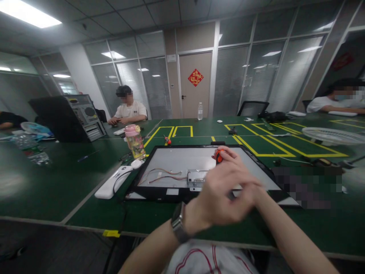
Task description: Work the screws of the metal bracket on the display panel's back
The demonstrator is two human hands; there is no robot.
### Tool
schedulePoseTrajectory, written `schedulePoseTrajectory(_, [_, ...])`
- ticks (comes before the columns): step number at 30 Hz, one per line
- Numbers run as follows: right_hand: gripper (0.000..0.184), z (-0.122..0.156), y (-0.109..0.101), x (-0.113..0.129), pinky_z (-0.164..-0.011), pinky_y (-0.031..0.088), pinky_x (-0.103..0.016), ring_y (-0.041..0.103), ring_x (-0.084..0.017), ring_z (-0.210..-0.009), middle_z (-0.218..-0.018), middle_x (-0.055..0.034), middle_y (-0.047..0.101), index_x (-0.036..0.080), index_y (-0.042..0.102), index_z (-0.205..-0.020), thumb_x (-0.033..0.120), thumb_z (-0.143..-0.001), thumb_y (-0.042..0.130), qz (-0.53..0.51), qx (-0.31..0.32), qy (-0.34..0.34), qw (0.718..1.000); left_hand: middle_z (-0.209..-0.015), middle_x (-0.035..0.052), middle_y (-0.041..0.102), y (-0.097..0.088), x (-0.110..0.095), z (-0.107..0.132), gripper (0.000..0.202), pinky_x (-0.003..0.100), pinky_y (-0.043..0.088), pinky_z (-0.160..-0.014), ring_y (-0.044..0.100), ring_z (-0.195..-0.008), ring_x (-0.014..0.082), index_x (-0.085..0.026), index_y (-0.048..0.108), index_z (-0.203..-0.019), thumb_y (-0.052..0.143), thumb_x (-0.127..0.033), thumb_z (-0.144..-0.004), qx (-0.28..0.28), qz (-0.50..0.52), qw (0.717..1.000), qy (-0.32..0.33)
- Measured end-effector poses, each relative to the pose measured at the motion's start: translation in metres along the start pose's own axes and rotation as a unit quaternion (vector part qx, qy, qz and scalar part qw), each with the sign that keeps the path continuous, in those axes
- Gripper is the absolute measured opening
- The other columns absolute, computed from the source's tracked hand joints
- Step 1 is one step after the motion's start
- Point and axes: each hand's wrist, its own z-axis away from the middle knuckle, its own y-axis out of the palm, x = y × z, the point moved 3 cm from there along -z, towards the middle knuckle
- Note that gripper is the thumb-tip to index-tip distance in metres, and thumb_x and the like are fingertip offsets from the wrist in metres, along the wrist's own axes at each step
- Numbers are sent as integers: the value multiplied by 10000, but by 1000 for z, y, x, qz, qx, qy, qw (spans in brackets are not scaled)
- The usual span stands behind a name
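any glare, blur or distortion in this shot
All in the head view: the ceiling light burns out white; pale glare marks the green table at far left; the left hand looks soft, perhaps from motion; glass partitions lean outward, likely wide-angle distortion.

Office-type room, dimmish. Tiled ceiling (159, 13), bright rectangular light panel (30, 13) upper left. Far wall: framed glass partitions (152, 45) either side of a closed pale door (196, 101), handle (183, 97) on left edge, red diamond sign (195, 77) with gold characters on upper half. Blinds (234, 83) behind some panes, light reflections (272, 53) in the glass. White pillar (74, 62) on left. Long green counter (71, 173), visible seams, yellow tape rectangles (275, 155). Black mesh chair (253, 108) at far edge, right of door. Dark floor (17, 232) lower left.
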Motion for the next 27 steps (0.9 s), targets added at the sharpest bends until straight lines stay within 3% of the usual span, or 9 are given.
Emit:
schedulePoseTrajectory(2, [197, 1, 3, 1, -841, 491, -352, 620, -143, -734, -772, 24, 656, 276, 701, -806, 364, -651, 785, -10, 17, 3, 1000, -838, 60, 650, -22, 34, -1, 225, 338, 501, -794, 603, -831, 177, -189, 644, -899, 424, -227, -919, -48, -87, 994, -44])
schedulePoseTrajectory(3, [203, 2, 4, 2, -867, 484, -366, 617, -141, -738, -774, 26, 655, 278, 701, -798, 367, -641, 793, -17, 29, 4, 999, -848, 73, 644, -32, 53, 0, 213, 358, 494, -798, 599, -834, 191, -172, 647, -889, 441, -221, -907, -39, -107, 992, -57])
schedulePoseTrajectory(6, [193, 2, 6, 2, -927, 461, -394, 616, -137, -764, -810, 28, 658, 279, 700, -781, 364, -639, 798, -33, 47, 11, 998, -1034, 97, 629, -42, 109, 9, 245, 411, 462, -889, 586, -975, 237, -169, 626, -1043, 489, -305, -893, 137, -235, 957, -102])
schedulePoseTrajectory(8, [170, 1, 4, 0, -946, 451, -391, 615, -129, -772, -832, 28, 658, 276, 701, -791, 361, -667, 781, -38, 48, 17, 998, -1123, 94, 610, -38, 138, 22, 304, 394, 438, -942, 568, -1038, 230, -170, 598, -1118, 434, -335, -923, 198, -222, 946, -125])
schedulePoseTrajectory(11, [181, -1, -1, -1, -927, 457, -376, 619, -133, -787, -840, 19, 667, 284, 702, -870, 370, -716, 743, -32, 55, 20, 998, -1003, 78, 647, -23, 168, 44, 361, 319, 450, -916, 593, -960, 185, -158, 638, -1009, 293, -251, -963, 248, -171, 938, -173])
schedulePoseTrajectory(15, [207, -1, -1, 2, -893, 463, -375, 630, -159, -844, -903, -15, 683, 279, 685, -967, 387, -791, 667, 3, 71, 18, 997, -1008, 72, 637, -11, 187, 60, 355, 294, 448, -910, 587, -964, 177, -157, 656, -965, 309, -227, -944, 254, -127, 936, -208])
schedulePoseTrajectory(20, [248, 2, 6, 11, -927, 437, -414, 641, -195, -891, -935, -50, 699, 248, 673, -1020, 379, -812, 640, 32, 91, 19, 995, -1144, 69, 618, -16, 188, 59, 365, 300, 402, -990, 560, -1065, 174, -176, 646, -1064, 311, -251, -939, 267, -88, 932, -227])
schedulePoseTrajectory(24, [228, 2, 5, 12, -943, 423, -428, 648, -201, -879, -900, -43, 709, 249, 685, -978, 370, -785, 671, 29, 88, 12, 996, -1358, 43, 514, -18, 187, 59, 384, 372, 264, -1107, 426, -1273, 194, -226, 617, -1160, 318, -340, -948, 322, -58, 909, -259])
schedulePoseTrajectory(27, [184, 1, 1, 9, -931, 433, -408, 638, -182, -851, -874, -18, 699, 262, 699, -895, 376, -750, 706, 18, 76, 2, 997, -1362, 42, 517, -19, 189, 59, 411, 390, 249, -1111, 414, -1288, 200, -236, 624, -1159, 299, -379, -952, 316, -54, 907, -273])
